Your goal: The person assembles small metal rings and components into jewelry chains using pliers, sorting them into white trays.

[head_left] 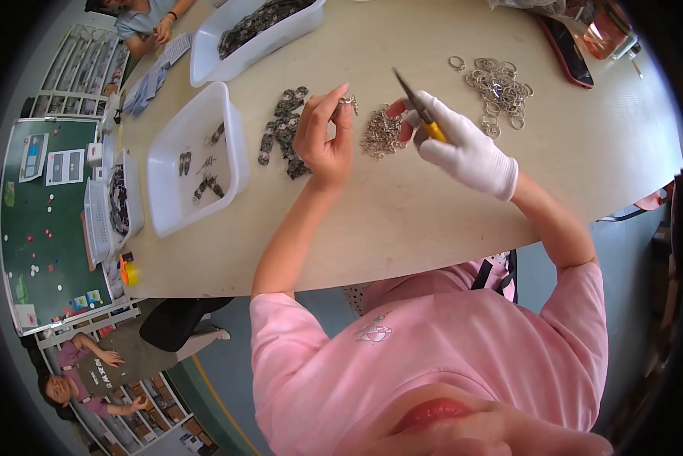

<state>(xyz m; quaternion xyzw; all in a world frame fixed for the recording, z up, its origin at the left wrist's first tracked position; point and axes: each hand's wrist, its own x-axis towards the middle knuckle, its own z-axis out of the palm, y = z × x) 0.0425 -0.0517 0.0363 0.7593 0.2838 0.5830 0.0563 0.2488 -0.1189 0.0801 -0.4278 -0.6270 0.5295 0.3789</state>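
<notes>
Between the thumb and fingertips of my left hand (326,144), a small silver metal fitting (348,101) is pinched; its exact kind is too small to tell. My right hand (463,152), in a white glove with bare fingertips showing, grips pointed pliers (419,104) with yellow handles, their dark jaws aimed up and left. A pile of small silver metal fittings (381,135) lies on the table between the two hands. Just left of my left hand is a heap of dark patterned strap-like pieces (286,129). Several silver key rings (501,91) lie beyond my right hand.
A white bin (236,152) with a few dark pieces stands at the left; a fuller white bin (204,57) is behind it. A phone (568,52) and a reddish jar (606,34) sit far right. One person sits across at far left; another is at lower left.
</notes>
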